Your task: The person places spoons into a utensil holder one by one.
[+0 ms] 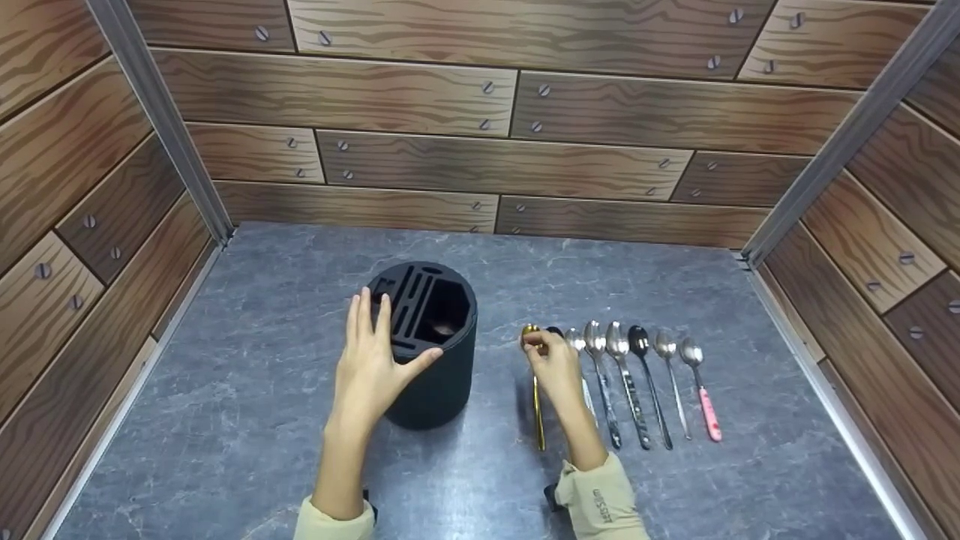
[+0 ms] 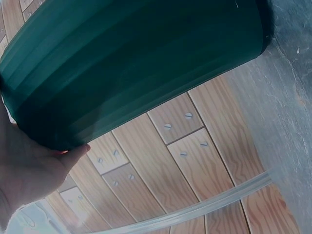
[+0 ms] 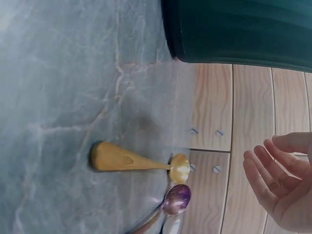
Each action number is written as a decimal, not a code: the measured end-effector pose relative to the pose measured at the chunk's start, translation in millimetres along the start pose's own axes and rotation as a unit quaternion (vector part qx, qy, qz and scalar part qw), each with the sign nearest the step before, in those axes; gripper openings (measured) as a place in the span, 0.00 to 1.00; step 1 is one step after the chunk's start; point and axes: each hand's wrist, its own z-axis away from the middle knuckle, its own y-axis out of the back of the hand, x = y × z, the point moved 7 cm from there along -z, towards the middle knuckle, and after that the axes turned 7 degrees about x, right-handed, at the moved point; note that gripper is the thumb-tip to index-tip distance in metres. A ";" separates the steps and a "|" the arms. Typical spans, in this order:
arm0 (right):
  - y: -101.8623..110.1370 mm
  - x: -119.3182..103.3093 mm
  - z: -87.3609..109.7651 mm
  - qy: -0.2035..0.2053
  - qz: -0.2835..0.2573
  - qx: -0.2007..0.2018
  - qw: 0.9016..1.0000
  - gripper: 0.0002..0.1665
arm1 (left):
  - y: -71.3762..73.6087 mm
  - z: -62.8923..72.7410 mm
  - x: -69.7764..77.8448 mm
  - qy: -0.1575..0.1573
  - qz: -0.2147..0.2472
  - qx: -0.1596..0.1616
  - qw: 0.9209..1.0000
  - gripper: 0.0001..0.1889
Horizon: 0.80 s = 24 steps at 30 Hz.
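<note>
A tall dark cylindrical utensil holder (image 1: 439,390) with a slotted top stands upright left of centre. My left hand (image 1: 367,375) rests against its upper left side, fingers straight and spread, thumb along the near rim; in the left wrist view the holder (image 2: 141,63) looks dark green. Over the left end of a row of spoons hovers my right hand (image 1: 559,367), its fingers loosely bent. Closest to it lies a gold spoon (image 1: 538,420); the right wrist view shows that hand (image 3: 285,185) apart from the gold spoon (image 3: 131,160), with nothing in its fingers.
Several more spoons lie side by side to the right, among them a black spoon (image 1: 649,375) and, at the far end, a pink-handled spoon (image 1: 708,412). Wood-patterned walls (image 1: 420,90) enclose the grey marbled tabletop (image 1: 247,360) at the back and both sides.
</note>
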 end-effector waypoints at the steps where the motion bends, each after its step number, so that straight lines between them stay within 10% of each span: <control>1: 0.3 1.1 0.6 -0.001 0.001 0.003 1.000 0.06 | 0.0 -0.3 0.1 0.000 0.000 0.000 1.000 0.57; 24: -2.8 38.4 23.4 -0.102 0.019 0.000 0.995 0.07 | -0.2 1.0 -0.8 -0.004 0.005 0.001 1.000 0.56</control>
